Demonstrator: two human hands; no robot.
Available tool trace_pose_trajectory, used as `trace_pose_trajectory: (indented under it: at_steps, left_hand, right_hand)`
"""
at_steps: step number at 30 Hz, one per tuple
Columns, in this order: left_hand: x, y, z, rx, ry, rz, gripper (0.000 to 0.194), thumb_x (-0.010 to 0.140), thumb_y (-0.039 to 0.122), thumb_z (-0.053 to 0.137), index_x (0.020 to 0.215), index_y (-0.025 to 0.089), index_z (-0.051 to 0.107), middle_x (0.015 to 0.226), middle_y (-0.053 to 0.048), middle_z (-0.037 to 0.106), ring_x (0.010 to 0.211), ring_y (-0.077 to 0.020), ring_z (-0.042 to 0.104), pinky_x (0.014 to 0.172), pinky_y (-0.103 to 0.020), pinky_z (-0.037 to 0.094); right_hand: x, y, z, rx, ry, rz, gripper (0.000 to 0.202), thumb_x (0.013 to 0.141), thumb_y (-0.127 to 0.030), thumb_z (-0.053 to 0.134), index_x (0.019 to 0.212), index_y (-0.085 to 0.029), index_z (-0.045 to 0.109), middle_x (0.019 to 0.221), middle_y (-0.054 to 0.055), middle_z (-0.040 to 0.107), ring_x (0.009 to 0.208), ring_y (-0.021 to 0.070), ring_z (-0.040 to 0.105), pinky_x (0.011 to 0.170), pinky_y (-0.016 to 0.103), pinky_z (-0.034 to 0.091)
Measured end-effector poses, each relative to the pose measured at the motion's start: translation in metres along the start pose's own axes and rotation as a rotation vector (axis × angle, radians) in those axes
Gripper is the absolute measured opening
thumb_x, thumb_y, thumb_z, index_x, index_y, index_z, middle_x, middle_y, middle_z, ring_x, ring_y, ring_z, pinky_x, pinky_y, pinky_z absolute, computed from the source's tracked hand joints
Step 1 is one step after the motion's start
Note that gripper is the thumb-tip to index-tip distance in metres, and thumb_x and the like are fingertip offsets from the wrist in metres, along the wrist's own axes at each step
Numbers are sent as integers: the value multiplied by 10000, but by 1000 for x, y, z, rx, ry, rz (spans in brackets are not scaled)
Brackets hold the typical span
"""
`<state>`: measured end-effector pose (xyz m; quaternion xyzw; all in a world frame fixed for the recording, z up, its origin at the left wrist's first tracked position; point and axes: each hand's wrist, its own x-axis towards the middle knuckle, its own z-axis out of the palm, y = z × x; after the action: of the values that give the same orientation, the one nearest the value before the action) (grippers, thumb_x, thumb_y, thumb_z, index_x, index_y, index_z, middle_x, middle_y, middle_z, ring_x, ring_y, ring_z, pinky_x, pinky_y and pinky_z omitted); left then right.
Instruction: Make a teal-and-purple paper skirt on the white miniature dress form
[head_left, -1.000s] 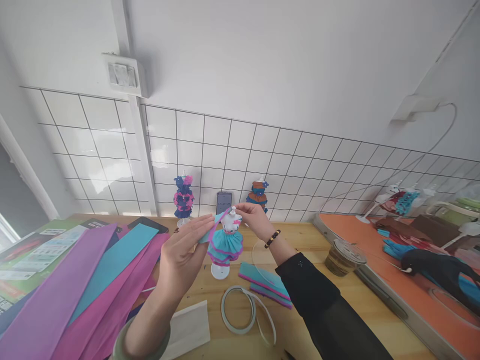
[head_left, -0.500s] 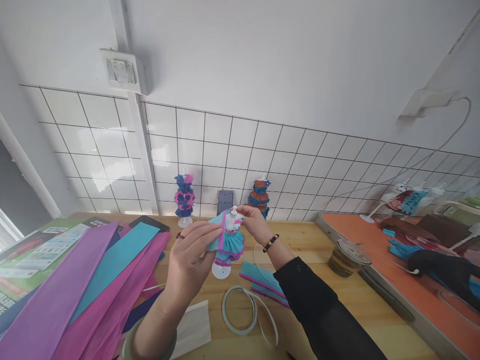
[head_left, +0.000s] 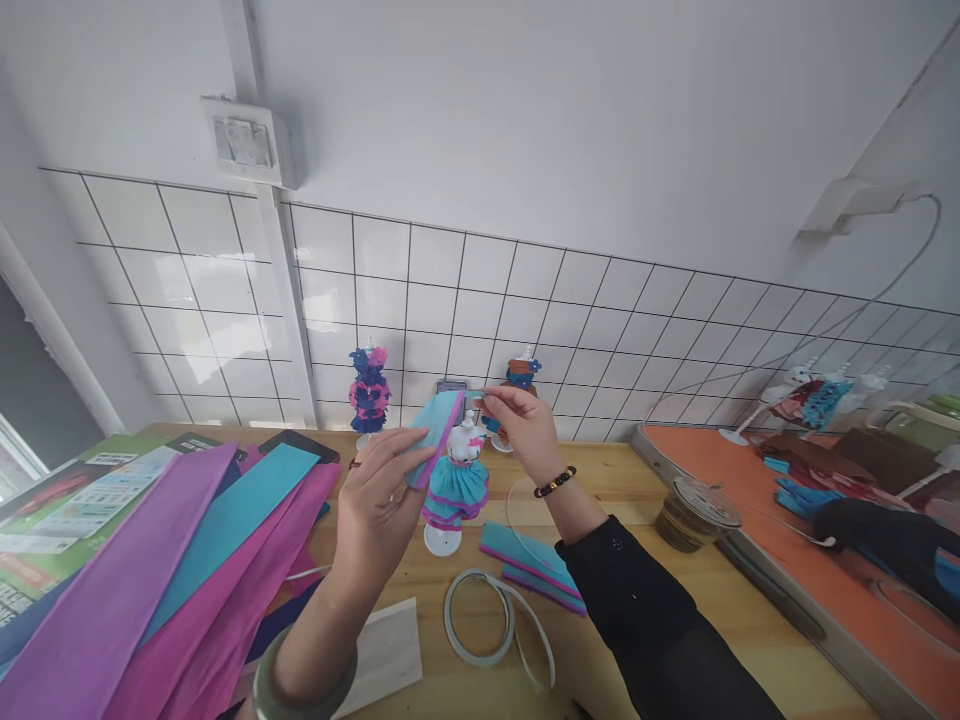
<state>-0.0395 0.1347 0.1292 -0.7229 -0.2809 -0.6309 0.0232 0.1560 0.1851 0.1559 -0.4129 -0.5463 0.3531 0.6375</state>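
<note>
My left hand point(head_left: 384, 490) is closed on a turquoise strip point(head_left: 439, 420) with a purple edge; whether it is cloth or crepe paper I cannot tell. My right hand point(head_left: 521, 420), fingertips pinched, holds the far end of the same strip. The strip slants upward between my hands, beside and above a small white dress form point(head_left: 465, 443). That form wears a ruffled turquoise skirt point(head_left: 459, 485) with purple trim and a pink bit on its chest. Its round white base point(head_left: 442, 540) rests on the wooden table point(head_left: 622, 600).
Purple, turquoise and pink strips point(head_left: 187, 560) lie at left. Folded turquoise strips point(head_left: 525, 555) and a coiled pale band point(head_left: 480, 620) lie in front. Dressed forms point(head_left: 369, 390) stand by the tiled wall. A lidded cup point(head_left: 694, 515) stands right, near an orange surface point(head_left: 862, 560).
The turquoise strip has been lifted away from the dress form's side and stretched upward. My right hand has moved up and right from the form's shoulder, uncovering it.
</note>
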Motion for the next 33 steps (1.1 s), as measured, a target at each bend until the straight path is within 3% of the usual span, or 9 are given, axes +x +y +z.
trace_pose_trajectory:
  at_steps: [4,9,14,19,33]
  left_hand:
    - [-2,2,1,15,11,20,215,747,84,642,919,212,654,994,-71,679,955,-217,612,835,-409,487]
    - [-2,6,-1,50,7,59,245,754,67,617,941,223,645,996,-71,675,981,-229,599,826,-417,492]
    - [-4,6,-2,89,-4,76,252,752,52,594,934,217,651,980,-72,684,975,-241,595,818,-425,491]
    - [-6,9,5,99,-46,121,282,747,47,567,950,227,642,966,-62,689,985,-254,584,814,-445,485]
    - [-11,17,29,242,-225,187,307,759,59,485,977,177,665,929,-96,679,939,-266,579,776,-418,438]
  right_hand:
    - [-5,-6,-4,-1,19,2,278,684,-398,688,859,-182,678,870,79,711,891,237,656,638,310,523]
    - [3,-3,2,3,-29,26,264,671,-395,699,825,-182,680,839,69,717,868,220,664,727,326,520]
    - [10,12,6,-10,-155,102,266,623,-379,731,778,-166,703,748,65,725,745,205,671,705,334,514]
    - [2,33,1,-27,-185,143,273,618,-387,722,768,-159,712,753,57,725,683,183,654,658,322,507]
    - [-32,36,4,-106,-82,94,150,676,-300,637,732,-191,723,734,35,705,695,186,621,645,309,493]
